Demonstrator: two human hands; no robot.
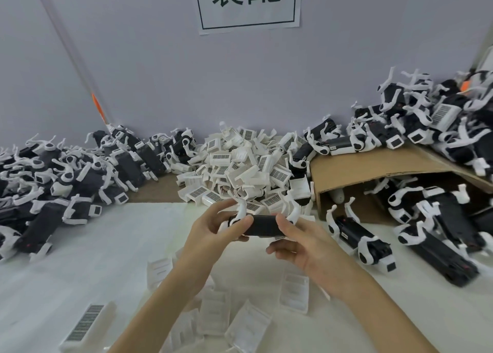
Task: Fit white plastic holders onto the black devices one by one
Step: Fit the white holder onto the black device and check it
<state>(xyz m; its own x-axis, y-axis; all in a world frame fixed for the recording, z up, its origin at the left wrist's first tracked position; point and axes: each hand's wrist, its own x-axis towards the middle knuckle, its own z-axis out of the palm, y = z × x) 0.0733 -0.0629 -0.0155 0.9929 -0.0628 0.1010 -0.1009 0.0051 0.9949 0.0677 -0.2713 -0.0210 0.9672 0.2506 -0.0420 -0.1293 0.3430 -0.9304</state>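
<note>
A black device (262, 225) with white curved arms is held level above the white table, between both hands. My left hand (213, 231) grips its left end, thumb on top near a white rounded part. My right hand (298, 242) grips its right end, fingers curled under it. A white strip shows under the device by my right fingers; I cannot tell what it is. Behind the hands lies a heap of loose white plastic holders (245, 166) with barcode labels. Several more white holders (248, 323) lie on the table near my forearms.
Piles of black devices with white parts fill the left side (66, 182) and the right side (437, 128). A tipped cardboard box (373, 166) on the right spills more devices (365, 238). A wall with a paper sign (248, 3) stands behind.
</note>
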